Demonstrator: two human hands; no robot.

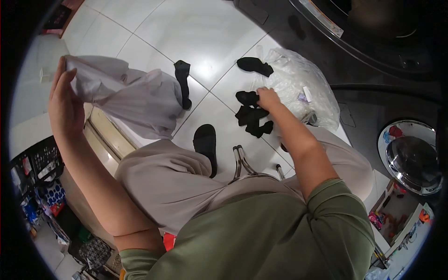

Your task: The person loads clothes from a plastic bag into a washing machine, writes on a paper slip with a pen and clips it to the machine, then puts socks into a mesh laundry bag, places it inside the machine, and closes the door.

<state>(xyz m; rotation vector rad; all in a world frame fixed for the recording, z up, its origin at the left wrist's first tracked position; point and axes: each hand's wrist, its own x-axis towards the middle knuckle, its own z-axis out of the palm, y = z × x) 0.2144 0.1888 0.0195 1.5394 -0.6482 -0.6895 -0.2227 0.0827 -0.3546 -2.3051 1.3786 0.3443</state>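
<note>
My left hand [65, 105] is raised at the left, its fingers and thumb closed on the rim of a greyish-white plastic bag [140, 100] that hangs down toward the floor. My right hand [269, 99] reaches to the floor and grips the end of a black sock [246, 97]. Just below that lie more bunched black socks [252, 116]. Another black sock [254, 66] rests farther off, against a clear plastic bag [298, 70]. A long black sock [183, 81] lies beside the greyish-white bag. What that bag holds is hidden.
A dark front-loading machine [359, 60] stands at the far right, with a round metal-rimmed bowl or lid [410, 156] nearer me. Below me are a black slipper [205, 147] and chrome stool legs [239, 161]. Racks of household items [46, 191] line the left side.
</note>
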